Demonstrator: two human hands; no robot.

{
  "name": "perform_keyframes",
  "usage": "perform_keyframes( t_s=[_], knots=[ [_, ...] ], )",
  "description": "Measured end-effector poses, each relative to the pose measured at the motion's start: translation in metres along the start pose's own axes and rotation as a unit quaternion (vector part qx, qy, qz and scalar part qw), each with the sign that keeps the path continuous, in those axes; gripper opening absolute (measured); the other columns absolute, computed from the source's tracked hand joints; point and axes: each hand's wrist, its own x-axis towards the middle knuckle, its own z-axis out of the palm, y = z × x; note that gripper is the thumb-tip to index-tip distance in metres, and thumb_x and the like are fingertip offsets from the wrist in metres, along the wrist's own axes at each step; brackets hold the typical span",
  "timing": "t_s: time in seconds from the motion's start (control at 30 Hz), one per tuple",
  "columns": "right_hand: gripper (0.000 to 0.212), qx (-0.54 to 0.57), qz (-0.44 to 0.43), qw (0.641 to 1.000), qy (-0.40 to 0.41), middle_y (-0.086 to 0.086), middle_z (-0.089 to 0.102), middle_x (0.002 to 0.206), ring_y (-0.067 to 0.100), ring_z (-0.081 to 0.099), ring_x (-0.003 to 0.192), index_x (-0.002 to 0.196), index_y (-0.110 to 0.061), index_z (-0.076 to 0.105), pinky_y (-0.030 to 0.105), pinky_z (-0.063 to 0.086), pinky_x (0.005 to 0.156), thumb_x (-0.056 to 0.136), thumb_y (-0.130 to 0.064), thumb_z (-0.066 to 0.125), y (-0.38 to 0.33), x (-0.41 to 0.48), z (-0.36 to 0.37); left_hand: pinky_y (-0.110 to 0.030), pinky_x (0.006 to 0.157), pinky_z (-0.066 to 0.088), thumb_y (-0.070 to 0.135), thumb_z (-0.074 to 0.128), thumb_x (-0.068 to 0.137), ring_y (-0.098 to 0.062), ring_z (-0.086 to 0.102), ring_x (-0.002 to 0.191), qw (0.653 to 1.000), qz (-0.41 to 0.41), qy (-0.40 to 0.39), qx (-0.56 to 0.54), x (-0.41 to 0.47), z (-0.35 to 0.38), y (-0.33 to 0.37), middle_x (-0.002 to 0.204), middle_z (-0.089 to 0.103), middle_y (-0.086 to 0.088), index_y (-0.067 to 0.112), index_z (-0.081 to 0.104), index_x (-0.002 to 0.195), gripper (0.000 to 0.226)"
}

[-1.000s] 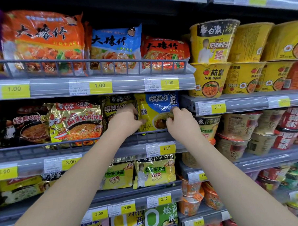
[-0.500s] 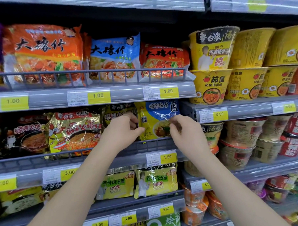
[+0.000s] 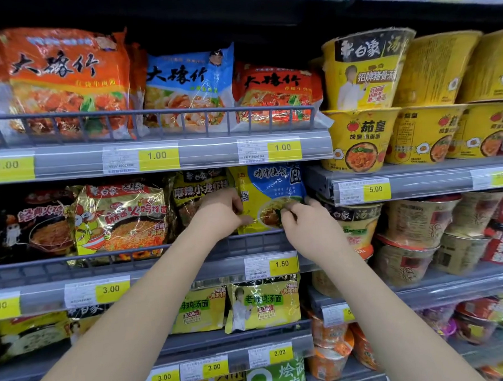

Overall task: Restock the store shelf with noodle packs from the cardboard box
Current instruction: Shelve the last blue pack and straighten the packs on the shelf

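Middle shelf of a store rack, seen from the head camera. A blue-and-yellow pack stands upright at the right end of this shelf, behind the grey rail along the front edge and directly above the 1.50 tag. The left hand grips the pack's lower left edge: its fingers are curled against that edge and the thumb lies across the front of the wrapper. The right hand holds the lower right part, its curled fingertips pinching the wrapper near the printed bowl; whether the thumb goes behind the pack cannot be told. Both forearms reach up from the bottom of the view. Just left of the pack, partly hidden by the left hand, stands a dark pack; further towards the left end are a gold pack and a black pack, all upright behind the rail. Just beyond the right end of the shelf, on a neighbouring section, sit stacked cups. On the shelf above, from left to right, are an orange pack, a blue pack and a red pack, with yellow cups to their right. On the shelf below stand yellow packs.
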Motion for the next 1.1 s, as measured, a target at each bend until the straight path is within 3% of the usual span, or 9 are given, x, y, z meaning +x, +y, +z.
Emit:
perform_keyframes(
  t_s=[0.1, 0.27, 0.43, 0.6, 0.83, 0.97, 1.1],
  knots=[
    [0.044, 0.004, 0.007, 1.0, -0.015, 0.018, 0.035, 0.158, 0.037, 0.043, 0.137, 0.138, -0.021, 0.058, 0.046, 0.042, 0.105, 0.105, -0.04, 0.035, 0.001, 0.003, 0.002, -0.025, 0.072, 0.04, 0.03, 0.082, 0.082, -0.018, 0.056, 0.09, 1.0, 0.002, 0.013, 0.0, 0.008, 0.003, 0.003, 0.109, 0.067, -0.004, 0.018, 0.057, 0.092, 0.03],
    [0.044, 0.007, 0.007, 1.0, -0.016, 0.017, 0.059, 0.127, 0.037, 0.057, 0.114, 0.128, -0.016, 0.059, 0.041, 0.047, 0.083, 0.105, -0.042, 0.033, 0.003, 0.005, 0.004, -0.026, 0.072, 0.041, 0.041, 0.079, 0.083, -0.018, 0.054, 0.089, 0.999, -0.007, -0.007, 0.043, 0.014, 0.006, 0.002, 0.11, 0.065, -0.005, 0.019, 0.056, 0.093, 0.033],
    [0.052, -0.023, 0.013, 0.999, -0.041, 0.018, 0.058, 0.126, 0.038, 0.058, 0.113, 0.136, -0.013, 0.054, 0.041, 0.048, 0.086, 0.104, -0.05, 0.033, -0.001, 0.003, -0.003, -0.029, 0.073, 0.046, 0.046, 0.078, 0.082, -0.019, 0.056, 0.091, 0.999, -0.002, 0.004, 0.053, 0.007, 0.002, -0.001, 0.108, 0.063, -0.002, 0.021, 0.055, 0.094, 0.037],
    [0.051, -0.087, -0.071, 0.994, 0.002, 0.014, 0.054, 0.126, 0.033, 0.052, 0.118, 0.127, -0.013, 0.056, 0.041, 0.048, 0.085, 0.102, -0.054, 0.038, -0.024, -0.01, -0.005, -0.037, 0.079, 0.056, 0.048, 0.074, 0.084, -0.019, 0.06, 0.092, 0.996, 0.029, 0.076, 0.039, -0.023, -0.008, -0.006, 0.103, 0.062, 0.001, 0.025, 0.059, 0.095, 0.029],
    [0.037, 0.061, -0.16, 0.985, -0.031, 0.0, 0.054, 0.098, 0.024, 0.056, 0.096, 0.117, -0.021, 0.057, 0.04, 0.052, 0.077, 0.101, -0.052, 0.044, -0.085, -0.018, 0.011, -0.038, 0.076, 0.056, 0.04, 0.071, 0.087, -0.013, 0.06, 0.086, 0.989, 0.042, 0.139, 0.001, -0.083, -0.047, -0.043, 0.094, 0.064, 0.009, 0.03, 0.062, 0.093, 0.015],
    [0.035, 0.163, -0.162, 0.973, -0.024, -0.005, 0.067, 0.108, 0.018, 0.062, 0.1, 0.123, -0.025, 0.063, 0.039, 0.055, 0.085, 0.098, -0.048, 0.053, -0.119, -0.022, 0.024, -0.041, 0.081, 0.056, 0.041, 0.075, 0.083, -0.008, 0.063, 0.086, 0.985, 0.018, 0.17, -0.017, -0.116, -0.074, -0.084, 0.09, 0.065, 0.014, 0.034, 0.06, 0.082, 0.017],
    [0.04, 0.193, -0.13, 0.972, -0.026, -0.008, 0.07, 0.112, 0.01, 0.063, 0.099, 0.128, -0.021, 0.063, 0.026, 0.05, 0.082, 0.097, -0.045, 0.06, -0.149, -0.029, 0.039, -0.043, 0.081, 0.056, 0.041, 0.074, 0.087, -0.006, 0.064, 0.088, 0.982, 0.001, 0.188, -0.023, -0.142, -0.102, -0.136, 0.092, 0.063, 0.015, 0.035, 0.059, 0.086, 0.016]
  ],
)
